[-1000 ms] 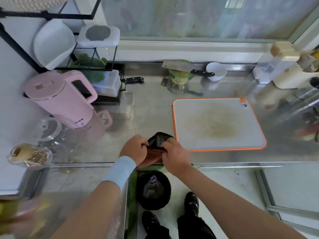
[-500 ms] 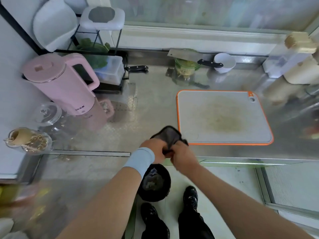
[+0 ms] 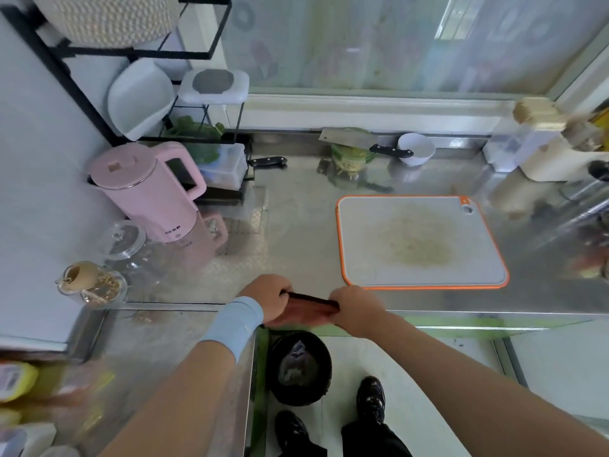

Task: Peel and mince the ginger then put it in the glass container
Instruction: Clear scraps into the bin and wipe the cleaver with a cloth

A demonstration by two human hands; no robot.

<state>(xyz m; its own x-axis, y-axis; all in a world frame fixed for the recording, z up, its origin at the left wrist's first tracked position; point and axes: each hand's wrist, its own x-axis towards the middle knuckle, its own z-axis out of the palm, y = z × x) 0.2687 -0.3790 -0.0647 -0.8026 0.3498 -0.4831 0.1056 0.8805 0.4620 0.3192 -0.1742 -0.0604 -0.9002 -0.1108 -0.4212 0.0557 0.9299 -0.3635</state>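
Steel counter [image 3: 296, 225] holds green-tinted glass container [image 3: 351, 159] under cleaver [image 3: 346, 139]

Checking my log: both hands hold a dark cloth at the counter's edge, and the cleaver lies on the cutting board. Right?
Not quite. The left hand and right hand do hold the cloth at the edge of the counter, but the head view shows the cleaver resting across the green container behind the cutting board, not on it.

Single head-worn wide-angle view, facing forward and down over counter [image 3: 296, 232]; left hand [image 3: 268, 296], right hand [image 3: 357, 310] close, low centre.
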